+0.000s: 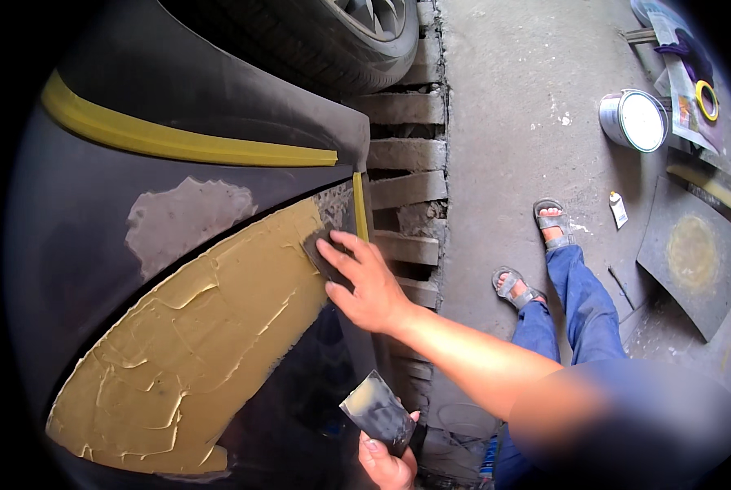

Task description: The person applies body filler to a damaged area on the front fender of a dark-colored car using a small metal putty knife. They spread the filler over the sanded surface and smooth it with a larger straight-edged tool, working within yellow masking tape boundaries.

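A thick yellow-tan layer of body filler (194, 327), ridged in places, covers a long curved area of the dark car body panel (308, 400). At its upper right end, my right hand (369, 286) presses a dark flat spreader (325, 260) against the filler, fingers on its back and thumb at the lower side. Lower down, my left hand (387, 469) grips a dark rectangular spreader (379, 415) with pale filler at its outer corner. Above the filler, a bare grey sanded patch (187, 214) shows, and yellow masking tape (178, 145) runs along the panel edge.
A car wheel (341, 37) stands at the top beside concrete slats with gaps (402, 155). On the right floor are a metal can (635, 121), a white tube (618, 210), a filler-smeared dark board (696, 253), a thin tool (621, 287) and a yellow tape roll (707, 100).
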A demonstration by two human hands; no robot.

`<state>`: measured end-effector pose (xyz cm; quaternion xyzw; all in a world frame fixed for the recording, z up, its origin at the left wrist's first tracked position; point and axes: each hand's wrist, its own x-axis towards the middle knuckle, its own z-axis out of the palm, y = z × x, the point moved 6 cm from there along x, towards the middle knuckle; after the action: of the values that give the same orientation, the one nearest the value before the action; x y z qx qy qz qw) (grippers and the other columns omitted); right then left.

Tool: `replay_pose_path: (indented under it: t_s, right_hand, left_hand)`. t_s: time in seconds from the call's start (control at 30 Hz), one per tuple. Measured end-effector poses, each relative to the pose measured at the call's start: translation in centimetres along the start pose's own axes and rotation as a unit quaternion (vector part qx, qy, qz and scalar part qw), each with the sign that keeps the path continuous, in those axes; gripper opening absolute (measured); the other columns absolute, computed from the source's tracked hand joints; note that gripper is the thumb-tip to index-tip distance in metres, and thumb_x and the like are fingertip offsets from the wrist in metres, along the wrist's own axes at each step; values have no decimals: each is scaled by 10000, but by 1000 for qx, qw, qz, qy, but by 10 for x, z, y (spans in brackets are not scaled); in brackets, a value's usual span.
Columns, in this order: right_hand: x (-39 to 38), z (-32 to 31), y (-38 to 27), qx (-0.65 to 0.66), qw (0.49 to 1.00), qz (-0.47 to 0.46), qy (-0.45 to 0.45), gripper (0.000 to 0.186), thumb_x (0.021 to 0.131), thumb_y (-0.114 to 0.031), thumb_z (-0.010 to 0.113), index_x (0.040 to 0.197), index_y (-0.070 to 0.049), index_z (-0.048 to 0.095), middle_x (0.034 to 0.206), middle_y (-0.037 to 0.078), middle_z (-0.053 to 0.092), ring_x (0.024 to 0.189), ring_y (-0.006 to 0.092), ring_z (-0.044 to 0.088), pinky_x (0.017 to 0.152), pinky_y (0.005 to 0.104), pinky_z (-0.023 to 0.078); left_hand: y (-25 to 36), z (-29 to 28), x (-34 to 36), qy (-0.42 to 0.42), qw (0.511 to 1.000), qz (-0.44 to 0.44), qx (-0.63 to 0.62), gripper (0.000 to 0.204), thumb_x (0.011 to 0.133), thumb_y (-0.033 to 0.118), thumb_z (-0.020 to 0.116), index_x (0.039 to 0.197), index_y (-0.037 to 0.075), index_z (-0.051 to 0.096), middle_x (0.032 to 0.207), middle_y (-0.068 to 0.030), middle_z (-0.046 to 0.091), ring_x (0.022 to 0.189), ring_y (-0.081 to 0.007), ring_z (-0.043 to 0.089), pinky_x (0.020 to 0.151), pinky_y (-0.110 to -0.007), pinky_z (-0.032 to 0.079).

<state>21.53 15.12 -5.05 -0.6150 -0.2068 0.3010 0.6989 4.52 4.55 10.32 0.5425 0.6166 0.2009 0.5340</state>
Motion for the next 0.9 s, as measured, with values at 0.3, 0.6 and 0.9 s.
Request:
replay_pose_path:
  t_s: [0.3, 0.6, 0.9]
  right_hand:
    - [-12, -24, 14, -47, 998, -42, -24, 589, 809, -119, 654, 1383, -99, 524, 1397, 173, 457, 1263, 383, 449, 1073, 472, 388]
    - [-12, -2, 27, 4, 999, -15, -32, 607, 805, -105, 640, 1398, -97, 512, 1410, 185, 445, 1287, 396, 431, 1097, 462, 372]
    - [6, -16, 33, -9, 1000, 6, -19, 614, 820, -144, 647, 1413, -90, 495, 1421, 192, 435, 1294, 399, 426, 1095, 454, 372]
  left_hand:
    - [-2, -6, 0, -3, 1000, 2, 6, 700, 983, 514, 504, 1361, -67, 411, 1282, -261, 551, 1151, -383, 593, 812, -550, 588]
    - [-11, -11, 1, -2, 1000, -9, -5, 699, 975, 509, 519, 1368, -59, 409, 1279, -262, 558, 1145, -383, 599, 807, -547, 592]
    - [-16, -14, 3, -24, 998, -48, -32, 682, 989, 532, 464, 1427, 16, 383, 1347, -210, 533, 1176, -383, 579, 809, -575, 578]
